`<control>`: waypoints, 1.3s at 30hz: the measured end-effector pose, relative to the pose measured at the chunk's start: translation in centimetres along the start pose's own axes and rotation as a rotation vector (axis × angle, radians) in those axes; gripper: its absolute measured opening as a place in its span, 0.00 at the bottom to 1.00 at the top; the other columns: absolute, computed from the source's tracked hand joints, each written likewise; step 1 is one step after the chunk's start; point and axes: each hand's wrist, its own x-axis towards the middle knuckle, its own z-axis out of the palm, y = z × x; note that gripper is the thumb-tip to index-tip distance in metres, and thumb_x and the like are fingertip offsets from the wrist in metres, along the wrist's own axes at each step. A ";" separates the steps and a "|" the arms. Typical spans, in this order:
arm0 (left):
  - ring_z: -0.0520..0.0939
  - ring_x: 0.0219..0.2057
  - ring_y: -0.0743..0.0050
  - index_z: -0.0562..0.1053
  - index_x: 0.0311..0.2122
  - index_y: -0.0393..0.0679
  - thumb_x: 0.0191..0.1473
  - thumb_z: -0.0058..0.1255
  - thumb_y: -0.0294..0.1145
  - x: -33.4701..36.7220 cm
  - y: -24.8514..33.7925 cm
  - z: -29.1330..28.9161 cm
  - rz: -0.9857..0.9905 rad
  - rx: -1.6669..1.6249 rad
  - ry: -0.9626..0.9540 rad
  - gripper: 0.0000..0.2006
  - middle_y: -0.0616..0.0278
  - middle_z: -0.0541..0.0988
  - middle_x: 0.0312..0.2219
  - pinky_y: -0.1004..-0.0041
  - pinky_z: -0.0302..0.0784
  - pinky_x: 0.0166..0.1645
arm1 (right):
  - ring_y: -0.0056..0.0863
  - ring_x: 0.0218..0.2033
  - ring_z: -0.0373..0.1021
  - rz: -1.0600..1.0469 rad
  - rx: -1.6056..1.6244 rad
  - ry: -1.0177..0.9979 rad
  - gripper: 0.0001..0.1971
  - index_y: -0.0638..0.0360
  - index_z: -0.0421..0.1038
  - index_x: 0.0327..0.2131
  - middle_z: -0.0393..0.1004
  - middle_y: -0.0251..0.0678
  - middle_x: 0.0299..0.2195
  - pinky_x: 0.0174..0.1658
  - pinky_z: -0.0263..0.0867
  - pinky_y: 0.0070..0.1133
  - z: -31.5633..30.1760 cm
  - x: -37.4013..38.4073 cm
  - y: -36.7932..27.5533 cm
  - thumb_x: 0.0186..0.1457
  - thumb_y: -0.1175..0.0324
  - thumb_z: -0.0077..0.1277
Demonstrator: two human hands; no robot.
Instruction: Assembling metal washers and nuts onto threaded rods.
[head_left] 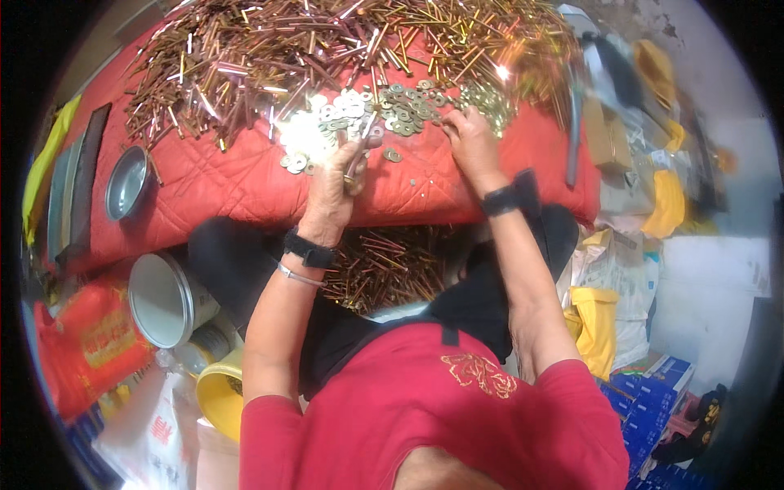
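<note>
My left hand point(331, 186) is closed round a thin metal rod point(370, 124), which points up and away from me. A washer seems to sit near the rod's upper end. Behind that hand lies a spread of flat round washers point(402, 110), partly washed out by glare. My right hand point(472, 147) reaches to the right side of the washers, beside a heap of small shiny metal pieces point(490, 100). Its fingertips are pressed together, and whatever they hold is too small to make out. Two washers point(392, 155) lie apart between my hands.
Long metal rods point(269, 57) are heaped across the far side of the red quilted cover point(220, 184). A steel bowl point(128, 184) stands at left. More rods point(384, 265) lie below the edge, between my legs. A bucket point(159, 298) and bags flank me.
</note>
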 end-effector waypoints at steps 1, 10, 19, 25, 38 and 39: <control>0.59 0.14 0.91 0.74 0.41 0.35 0.59 0.46 0.40 -0.2 0.1 0.1 -0.011 0.008 -0.030 0.17 0.78 0.63 0.15 0.85 0.50 0.17 | 0.42 0.31 0.68 -0.025 -0.038 0.009 0.04 0.59 0.69 0.28 0.66 0.41 0.26 0.35 0.65 0.34 0.2 0.0 -0.3 0.48 0.72 0.53; 0.54 0.12 0.94 0.76 0.36 0.42 0.54 0.53 0.35 -1.4 0.4 1.0 -0.001 -0.016 -0.097 0.08 0.82 0.60 0.14 0.85 0.43 0.16 | 0.15 0.32 0.69 0.246 0.968 -0.162 0.06 0.62 0.74 0.35 0.71 0.29 0.32 0.37 0.67 0.15 -3.2 0.4 -7.2 0.55 0.78 0.49; 0.54 0.13 0.95 0.76 0.34 0.42 0.53 0.53 0.33 -2.1 1.2 1.4 -0.048 0.052 -0.183 0.07 0.83 0.60 0.14 0.85 0.44 0.17 | 0.16 0.35 0.70 0.153 1.075 -0.201 0.08 0.62 0.73 0.39 0.73 0.30 0.33 0.40 0.68 0.16 -4.1 0.3 -8.7 0.55 0.78 0.49; 0.55 0.12 0.92 0.75 0.36 0.38 0.55 0.49 0.34 -1.7 1.4 1.0 -0.040 0.206 -0.232 0.10 0.80 0.59 0.12 0.85 0.45 0.16 | 0.16 0.28 0.69 0.205 0.823 -0.455 0.05 0.63 0.70 0.36 0.72 0.30 0.27 0.34 0.67 0.17 -6.2 0.9 -8.7 0.57 0.75 0.46; 0.57 0.15 0.91 0.76 0.33 0.38 0.55 0.50 0.35 -1.8 1.4 0.8 0.163 0.455 -0.288 0.10 0.79 0.61 0.14 0.84 0.47 0.18 | 0.19 0.21 0.65 0.127 0.704 -0.479 0.15 0.62 0.67 0.28 0.68 0.29 0.19 0.27 0.62 0.18 -5.8 -0.1 -7.9 0.64 0.62 0.40; 0.57 0.15 0.91 0.77 0.33 0.39 0.55 0.51 0.35 -1.8 1.3 0.8 0.293 0.571 -0.278 0.10 0.79 0.60 0.14 0.84 0.48 0.19 | 0.20 0.21 0.64 0.096 0.657 -0.492 0.17 0.62 0.67 0.28 0.67 0.29 0.19 0.26 0.61 0.18 -5.5 -0.1 -7.7 0.64 0.60 0.39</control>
